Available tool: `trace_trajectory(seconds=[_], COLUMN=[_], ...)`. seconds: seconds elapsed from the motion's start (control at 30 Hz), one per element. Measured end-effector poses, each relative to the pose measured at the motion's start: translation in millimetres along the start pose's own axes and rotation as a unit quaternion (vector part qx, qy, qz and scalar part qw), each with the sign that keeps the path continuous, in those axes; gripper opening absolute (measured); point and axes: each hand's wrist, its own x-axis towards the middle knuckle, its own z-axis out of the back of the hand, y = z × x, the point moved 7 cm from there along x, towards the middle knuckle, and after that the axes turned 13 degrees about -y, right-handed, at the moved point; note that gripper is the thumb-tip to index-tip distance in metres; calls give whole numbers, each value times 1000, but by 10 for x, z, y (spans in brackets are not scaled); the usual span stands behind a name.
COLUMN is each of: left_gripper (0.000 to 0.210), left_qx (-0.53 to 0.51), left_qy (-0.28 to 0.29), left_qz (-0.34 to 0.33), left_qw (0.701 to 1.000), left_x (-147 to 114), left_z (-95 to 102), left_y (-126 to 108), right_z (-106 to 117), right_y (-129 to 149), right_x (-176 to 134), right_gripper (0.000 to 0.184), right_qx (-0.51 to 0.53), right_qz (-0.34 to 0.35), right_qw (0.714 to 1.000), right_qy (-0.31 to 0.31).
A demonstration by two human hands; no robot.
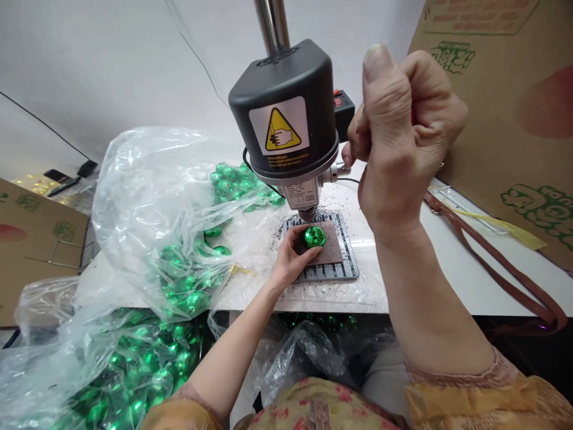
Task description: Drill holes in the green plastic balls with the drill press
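On the base plate of a small bench drill press [286, 113], my left hand [293, 254] pinches a shiny green faceted ball [314, 236] between thumb and fingers. The ball sits right under the chuck [307, 213], on a flat brownish board [333, 248]. Whether the drill bit touches the ball I cannot tell. My right hand [398, 119] is raised at the press's right side, closed around its feed handle. Most of that handle is hidden by the fingers; its silver hub [332, 173] shows beside them.
Clear plastic bags [147, 173] with many green balls [188, 292] lie left of the press and below the table edge. Dark shavings dot the slotted metal base [351, 263]. Cardboard boxes [505, 119] stand on both sides. A brown strap [496, 251] lies at right.
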Motion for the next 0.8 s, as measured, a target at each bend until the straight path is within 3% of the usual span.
trace_trajectory(seconds=[0.17,0.4,0.63,0.8], left_gripper=[55,56,54,55], left_qx=[18,2,15,28], left_qy=[-1,14,22,20], left_qz=[-17,-18,-32,-38], left_qw=[1000,1000,999,999], left_x=[-1,9,7,-2], left_z=[-2,-11,-12,-7], left_y=[-34,12,52,43], right_z=[29,197,317,366], right_y=[8,77,14,32], right_x=[-47,-264,-426,-464], right_gripper=[55,49,50,51], right_qx=[16,40,25,79], right_qz=[-14,23,50,89], right_qw=[1000,997,996,990], right_qy=[-8,-67,-72,-78])
